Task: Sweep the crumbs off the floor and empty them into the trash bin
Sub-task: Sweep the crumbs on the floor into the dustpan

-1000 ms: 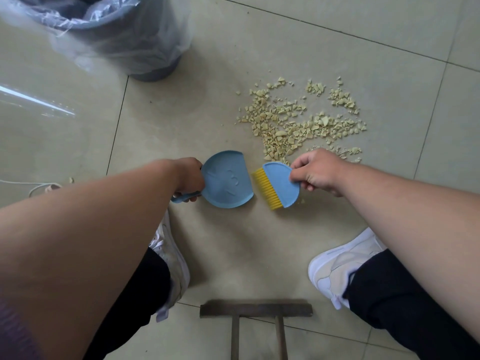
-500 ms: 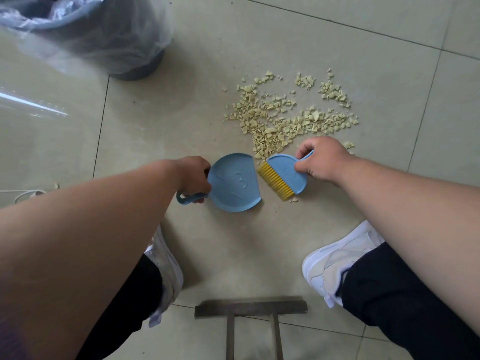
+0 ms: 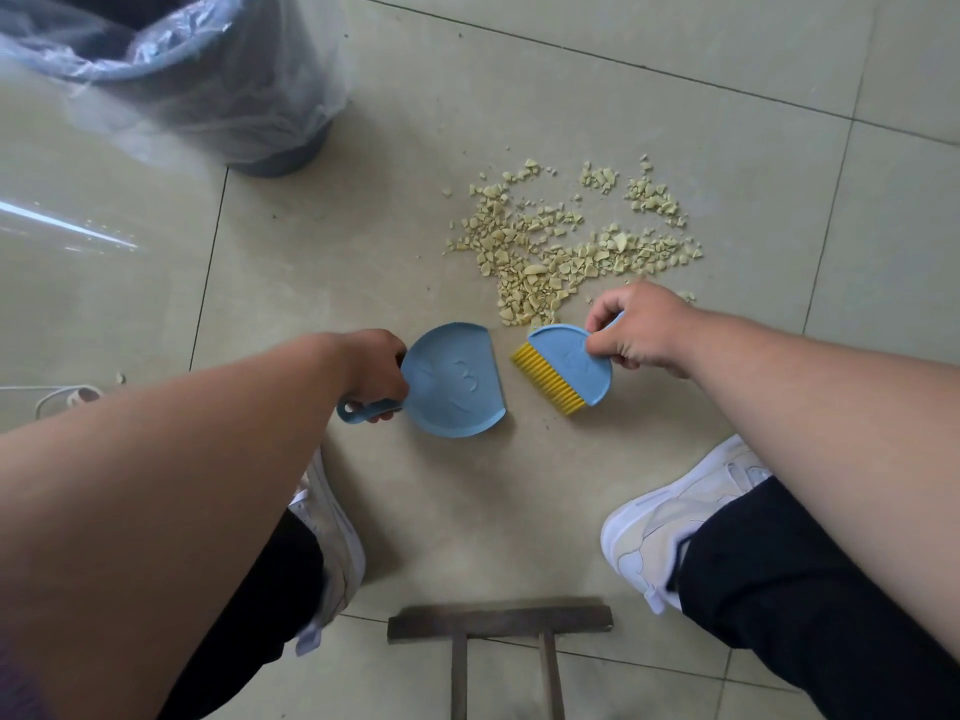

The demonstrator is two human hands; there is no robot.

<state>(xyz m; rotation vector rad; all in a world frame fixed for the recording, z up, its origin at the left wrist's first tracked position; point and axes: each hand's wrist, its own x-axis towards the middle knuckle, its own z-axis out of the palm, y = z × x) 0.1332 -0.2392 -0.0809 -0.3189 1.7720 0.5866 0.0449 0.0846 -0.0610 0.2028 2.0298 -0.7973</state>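
Crumbs [image 3: 561, 252] just beyond right hand [image 3: 636, 330] gripping brush [image 3: 566, 371], left hand [image 3: 376, 371] clutching dustpan [image 3: 454, 381] beside

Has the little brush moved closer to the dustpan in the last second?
No. The brush has drawn away from the dustpan; a floor gap shows between them.

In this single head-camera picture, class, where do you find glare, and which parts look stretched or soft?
Head view: a bright streak of glare lies on the floor tiles at far left; the wide lens swells the forearms near the bottom edge; the crumbs and brush look sharp.
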